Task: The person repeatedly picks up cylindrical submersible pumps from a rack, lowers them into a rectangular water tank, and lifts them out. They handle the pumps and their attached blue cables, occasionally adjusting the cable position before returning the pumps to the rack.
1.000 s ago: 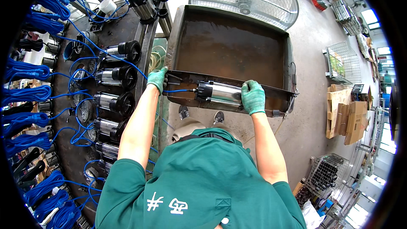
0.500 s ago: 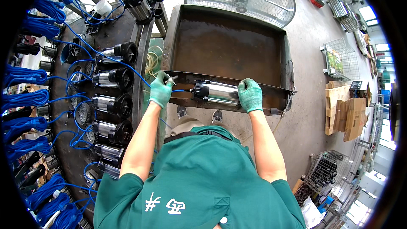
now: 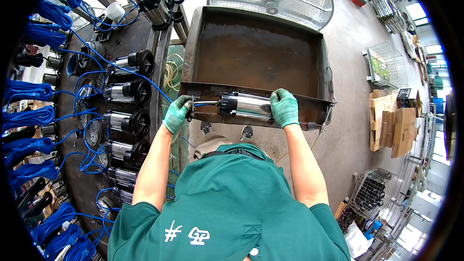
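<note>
A silver, black-ended cylindrical pump (image 3: 249, 105) lies on its side across the near ledge of a metal tank (image 3: 325, 63). My right hand (image 3: 284, 108), in a green glove, is closed around its right end. My left hand (image 3: 178, 114), gloved too, grips a dark-handled tool with a thin metal shaft (image 3: 207, 102). That shaft points at the pump's left end; whether it touches there I cannot tell. A blue cable (image 3: 157, 85) runs from the left toward my left hand, and blue cable shows beside the shaft.
Left of me, several similar pumps (image 3: 126, 122) lie in a column on a dark bench (image 3: 72, 164), beside hanging blue cable coils (image 3: 30, 114). Brownish liquid fills the tank. Behind it stands a large caged fan (image 3: 270, 2). Cardboard (image 3: 403, 130) and wire baskets are at right.
My left hand has turned and moved slightly left and down. The tool's shaft now lines up toward the pump's left end. My right hand stays on the pump.
</note>
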Demonstrator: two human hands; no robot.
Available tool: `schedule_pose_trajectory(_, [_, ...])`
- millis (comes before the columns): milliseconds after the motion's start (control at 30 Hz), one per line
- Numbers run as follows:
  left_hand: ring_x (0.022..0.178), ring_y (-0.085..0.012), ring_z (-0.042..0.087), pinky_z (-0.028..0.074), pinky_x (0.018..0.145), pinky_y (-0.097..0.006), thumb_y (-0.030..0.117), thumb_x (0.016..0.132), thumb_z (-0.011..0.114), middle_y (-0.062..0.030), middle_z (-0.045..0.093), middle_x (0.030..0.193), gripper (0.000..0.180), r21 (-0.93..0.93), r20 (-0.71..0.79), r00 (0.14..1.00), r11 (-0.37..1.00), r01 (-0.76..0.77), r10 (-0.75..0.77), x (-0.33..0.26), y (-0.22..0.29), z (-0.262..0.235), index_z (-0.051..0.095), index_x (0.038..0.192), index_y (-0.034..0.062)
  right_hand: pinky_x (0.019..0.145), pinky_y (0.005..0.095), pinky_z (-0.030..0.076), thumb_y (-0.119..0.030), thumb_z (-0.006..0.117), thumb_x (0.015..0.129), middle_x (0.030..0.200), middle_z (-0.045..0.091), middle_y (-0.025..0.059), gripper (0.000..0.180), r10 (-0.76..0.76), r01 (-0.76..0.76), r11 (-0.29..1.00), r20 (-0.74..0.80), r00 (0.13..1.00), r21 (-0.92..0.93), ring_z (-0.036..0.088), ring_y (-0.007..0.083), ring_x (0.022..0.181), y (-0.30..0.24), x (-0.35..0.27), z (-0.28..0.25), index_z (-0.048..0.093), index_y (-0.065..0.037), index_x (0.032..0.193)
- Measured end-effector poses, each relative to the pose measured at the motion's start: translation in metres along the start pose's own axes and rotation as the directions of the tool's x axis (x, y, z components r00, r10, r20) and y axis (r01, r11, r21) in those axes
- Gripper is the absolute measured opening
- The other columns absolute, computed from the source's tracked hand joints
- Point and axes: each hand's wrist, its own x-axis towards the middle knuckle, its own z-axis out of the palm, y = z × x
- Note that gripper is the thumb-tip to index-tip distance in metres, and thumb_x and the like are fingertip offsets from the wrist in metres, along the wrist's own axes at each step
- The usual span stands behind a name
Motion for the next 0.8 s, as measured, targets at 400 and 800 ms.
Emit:
schedule_pose_trajectory(400, [0.059, -0.0101, 0.056, 0.044, 0.047, -0.024, 0.023, 0.109, 0.056, -0.0019, 0.063, 0.082, 0.014, -0.192, 0.037, 0.901, 0.882, 0.431, -0.432, 0.047, -0.006, -0.01, 0.061, 0.105, 0.0108, 0.093, 0.0438, 0.056, -0.008, 0.064, 0.085, 0.106, 0.073, 0.0201, 0.018, 0.139, -0.137, 0.99, 0.21, 0.968, -0.028, 0.07, 0.0378, 0.102, 0.007, 0.008, -0.001, 0.075, -0.005, 0.099])
schedule_pose_trajectory(800, [0.083, -0.017, 0.068, 0.06, 0.074, -0.034, 0.009, 0.099, 0.062, -0.009, 0.067, 0.101, 0.031, -0.142, 0.309, 0.927, 0.954, 0.264, -0.211, 0.026, 0.006, -0.014, 0.056, 0.129, 0.0039, 0.086, 0.0426, 0.057, 0.0, 0.058, 0.085, 0.105, 0.073, 0.0192, 0.02, 0.055, -0.079, 0.991, 0.214, 0.975, 0.104, 0.072, 0.037, 0.097, 0.008, -0.001, -0.007, 0.073, -0.006, 0.097])
